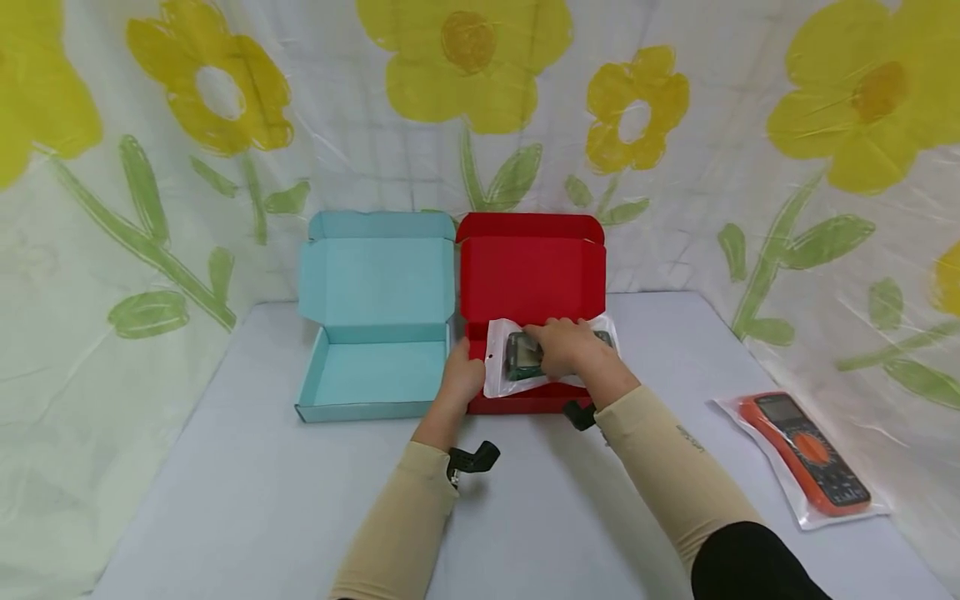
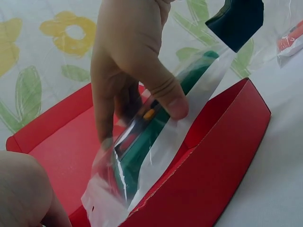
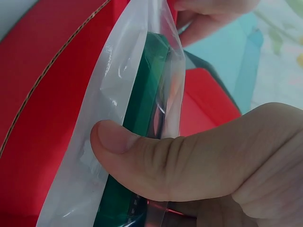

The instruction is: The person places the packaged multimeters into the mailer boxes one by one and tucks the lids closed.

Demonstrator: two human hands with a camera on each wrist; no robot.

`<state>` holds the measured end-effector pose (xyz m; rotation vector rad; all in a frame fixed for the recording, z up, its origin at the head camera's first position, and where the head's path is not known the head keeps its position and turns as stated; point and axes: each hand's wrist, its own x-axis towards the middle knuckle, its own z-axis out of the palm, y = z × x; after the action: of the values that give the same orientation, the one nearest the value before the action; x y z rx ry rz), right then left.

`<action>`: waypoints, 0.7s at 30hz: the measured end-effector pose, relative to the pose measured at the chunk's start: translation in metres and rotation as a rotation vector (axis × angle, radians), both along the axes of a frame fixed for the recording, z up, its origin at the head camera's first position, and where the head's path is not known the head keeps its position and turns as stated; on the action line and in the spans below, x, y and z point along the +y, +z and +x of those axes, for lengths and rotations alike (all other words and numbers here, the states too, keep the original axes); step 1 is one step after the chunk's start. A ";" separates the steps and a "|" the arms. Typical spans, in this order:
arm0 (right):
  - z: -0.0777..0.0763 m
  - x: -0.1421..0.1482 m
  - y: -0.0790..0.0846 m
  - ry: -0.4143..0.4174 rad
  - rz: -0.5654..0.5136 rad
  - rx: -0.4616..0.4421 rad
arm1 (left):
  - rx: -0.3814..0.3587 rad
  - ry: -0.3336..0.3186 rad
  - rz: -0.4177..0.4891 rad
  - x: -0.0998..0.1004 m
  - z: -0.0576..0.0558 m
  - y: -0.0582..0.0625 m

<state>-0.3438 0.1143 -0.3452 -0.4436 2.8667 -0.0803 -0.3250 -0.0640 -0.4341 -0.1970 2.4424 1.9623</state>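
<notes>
My right hand (image 1: 568, 347) grips a green multimeter (image 1: 522, 357) sealed in a clear and white plastic bag (image 1: 496, 371). Thumb and fingers straddle the meter's two long edges in the right wrist view. The bagged meter is tilted over the open red box (image 1: 534, 406), its lower edge inside the front wall in the left wrist view. At the box's left side wall, beside the light blue box, my left hand (image 1: 459, 377) holds the rim with curled fingers. Only part of that left hand (image 2: 23, 191) shows in its own wrist view.
An open light blue box (image 1: 371, 410) stands directly left of the red one, its lid raised against the flowered curtain (image 1: 360, 158). On the right of the white table (image 1: 247, 500) lies an orange multimeter (image 1: 808, 450) in a clear bag.
</notes>
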 end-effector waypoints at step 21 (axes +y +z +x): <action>-0.010 -0.021 -0.020 0.053 0.007 0.001 | 0.055 -0.005 -0.010 0.001 -0.001 -0.002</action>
<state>-0.3537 0.0931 -0.3656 -0.5185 2.8531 -0.0604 -0.3264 -0.0630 -0.4362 -0.1392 2.4836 1.9799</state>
